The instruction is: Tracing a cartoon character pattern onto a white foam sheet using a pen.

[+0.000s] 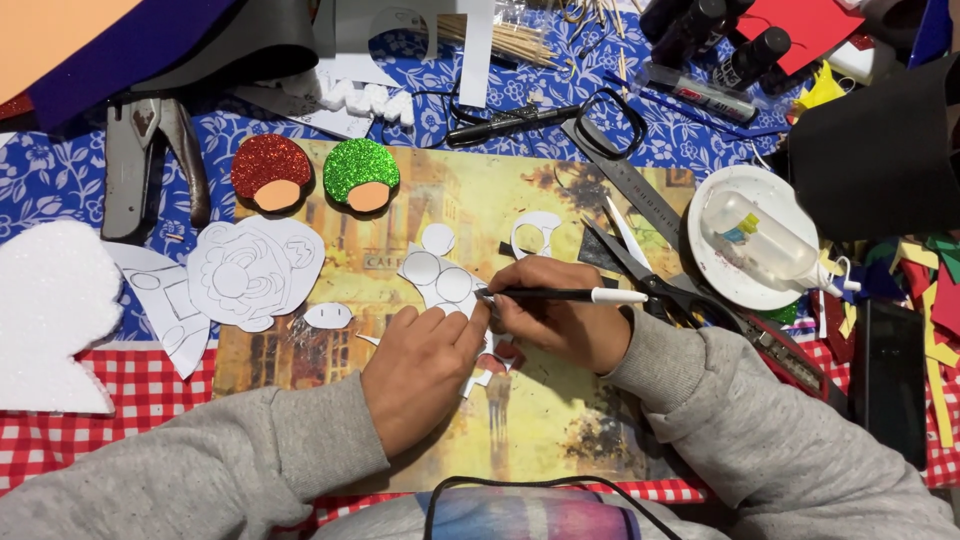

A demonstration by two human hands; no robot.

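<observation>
seen from above, a painted board (560,420) lies on a crowded worktop (60,170). at the board's middle, the left hand (425,370) lies flat, fingers spread, pressing a white paper cutout (440,280). the right hand (560,315) is closed in a grip on a black pen (565,295), tip touching the cutout. scissors (650,275) lie at the board's right edge; red (270,170) and green (360,172) glitter mushrooms sit at its top left.
</observation>
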